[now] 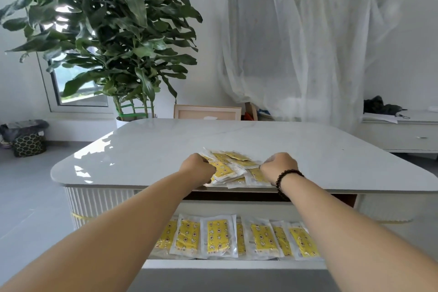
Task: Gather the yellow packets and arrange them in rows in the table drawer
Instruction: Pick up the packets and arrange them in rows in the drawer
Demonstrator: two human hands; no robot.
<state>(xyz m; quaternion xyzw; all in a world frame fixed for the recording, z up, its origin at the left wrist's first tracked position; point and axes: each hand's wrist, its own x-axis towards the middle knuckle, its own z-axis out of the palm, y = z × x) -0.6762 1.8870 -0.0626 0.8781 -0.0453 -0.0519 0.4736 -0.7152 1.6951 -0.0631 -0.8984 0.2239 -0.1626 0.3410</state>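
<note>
Both hands sit at the middle of the frame, fingers curled down into the heap of yellow packets point(233, 168): the left hand point(198, 167) grips its left edge, the right hand point(278, 166) its right edge, so the pile lies between them on the table point(142, 149), close to its near edge. Directly below, lower in the frame, the open drawer point(234, 264) holds one row of about seven packets point(218, 236), long axes running front to back, overlapping sideways. The loose packets are too jumbled to count. Neither hand is nearer the drawer.
</note>
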